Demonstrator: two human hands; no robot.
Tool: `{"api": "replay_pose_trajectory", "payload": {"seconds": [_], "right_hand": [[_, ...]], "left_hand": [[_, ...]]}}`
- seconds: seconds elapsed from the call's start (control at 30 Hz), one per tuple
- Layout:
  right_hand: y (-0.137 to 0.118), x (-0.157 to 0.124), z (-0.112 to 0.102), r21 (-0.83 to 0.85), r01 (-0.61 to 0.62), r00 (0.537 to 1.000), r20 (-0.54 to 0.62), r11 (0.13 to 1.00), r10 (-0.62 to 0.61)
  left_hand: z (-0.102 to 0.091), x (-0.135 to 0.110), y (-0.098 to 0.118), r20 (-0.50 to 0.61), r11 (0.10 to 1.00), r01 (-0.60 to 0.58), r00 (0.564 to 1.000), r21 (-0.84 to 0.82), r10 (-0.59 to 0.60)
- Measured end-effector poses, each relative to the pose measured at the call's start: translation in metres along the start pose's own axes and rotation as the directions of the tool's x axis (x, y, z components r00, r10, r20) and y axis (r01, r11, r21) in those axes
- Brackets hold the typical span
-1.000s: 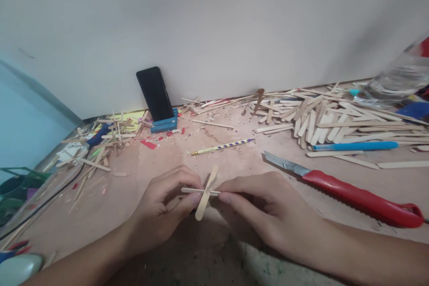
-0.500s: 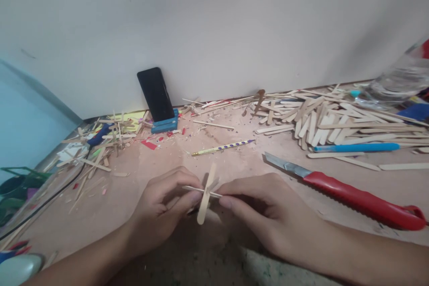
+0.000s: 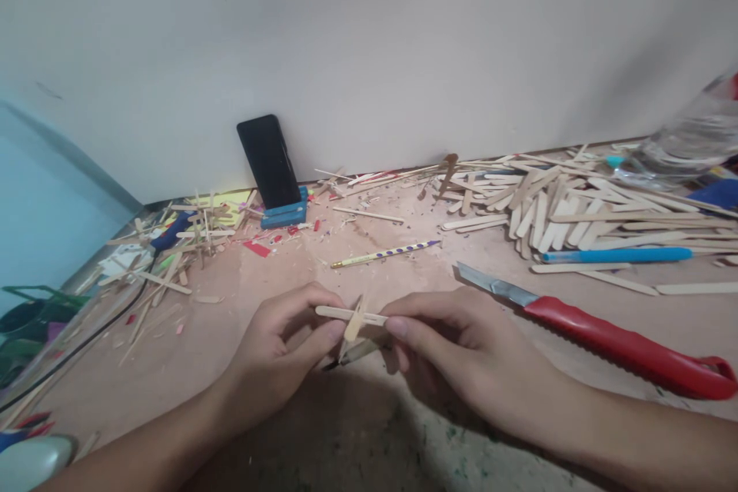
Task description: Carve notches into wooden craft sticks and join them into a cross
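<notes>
Both hands meet low in the middle of the view over a wooden table (image 3: 242,300). My left hand (image 3: 282,350) and my right hand (image 3: 455,354) pinch a small cross of ice-cream sticks (image 3: 353,317) between thumbs and fingertips. One thin stick lies level between the two hands; a second stick crosses it at a tilt. A further piece shows just below the cross, partly hidden by my fingers.
A red-handled knife (image 3: 600,338) lies right of my right hand, blade toward the middle. A dotted pencil (image 3: 383,253), a blue pen (image 3: 616,254), a heap of sticks (image 3: 570,207), a black phone on a blue stand (image 3: 270,165), and stick scraps (image 3: 173,254) at left.
The crossing stick has tipped from standing nearly upright to a flatter tilt. Both hands rose slightly and stayed pinched on the cross.
</notes>
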State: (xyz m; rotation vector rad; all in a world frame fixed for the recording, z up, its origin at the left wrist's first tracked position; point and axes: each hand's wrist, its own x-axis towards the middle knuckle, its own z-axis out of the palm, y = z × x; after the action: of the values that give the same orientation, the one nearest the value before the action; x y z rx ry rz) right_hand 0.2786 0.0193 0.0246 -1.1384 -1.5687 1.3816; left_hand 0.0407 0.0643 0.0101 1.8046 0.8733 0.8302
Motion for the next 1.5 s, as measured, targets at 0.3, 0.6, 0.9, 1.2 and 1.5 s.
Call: {"api": "replay_pose_trajectory", "payload": {"seconds": [0.3,0.6,0.9,1.2,1.5], "right_hand": [[-0.001,0.001,0.000,0.080,-0.073,0.997,0.021,0.994,0.071],[0.003,0.001,0.000,0.122,-0.140,0.988,0.077,0.983,0.131],[0.003,-0.002,0.000,-0.125,0.081,0.995,-0.044,0.989,-0.087],[-0.002,-0.005,0.001,-0.282,0.241,0.971,0.081,0.929,-0.227],[0.000,-0.008,0.002,-0.323,0.154,0.988,0.081,0.934,-0.135]], "left_hand": [[0.001,0.001,0.002,-0.025,0.997,0.069,0.997,-0.031,-0.070],[-0.001,0.001,0.004,-0.039,0.998,0.043,0.998,0.036,-0.041],[-0.001,0.003,0.003,-0.009,0.963,-0.109,0.993,0.246,0.115],[0.009,-0.009,0.007,0.041,0.746,-0.332,0.924,0.577,0.380],[-0.003,0.000,0.004,-0.251,0.785,-0.140,0.901,0.603,0.354]]}}
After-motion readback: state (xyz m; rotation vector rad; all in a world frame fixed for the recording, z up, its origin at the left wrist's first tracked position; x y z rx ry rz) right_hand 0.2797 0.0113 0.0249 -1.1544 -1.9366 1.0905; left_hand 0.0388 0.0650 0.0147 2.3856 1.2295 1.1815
